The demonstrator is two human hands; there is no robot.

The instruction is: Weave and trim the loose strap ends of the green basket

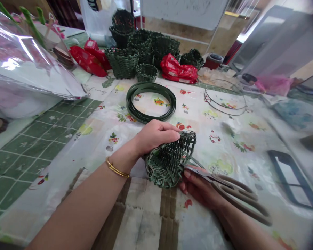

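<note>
A small dark green woven basket (169, 161) lies on its side on the flowered tablecloth (224, 139). My left hand (153, 133) rests on top of it with fingers curled over its rim, gripping it. My right hand (198, 189) sits palm up just right of the basket and holds brown-handled scissors (232, 189), whose blades point at a loose green strip at the basket's edge. A gold bangle (116, 169) is on my left wrist.
A coil of green weaving strip (151, 102) lies behind the basket, and a thin wire ring (225, 97) to its right. Several finished green baskets (143, 52) and red plastic bags (178, 69) stand at the back. Clear cellophane (28, 66) covers the left.
</note>
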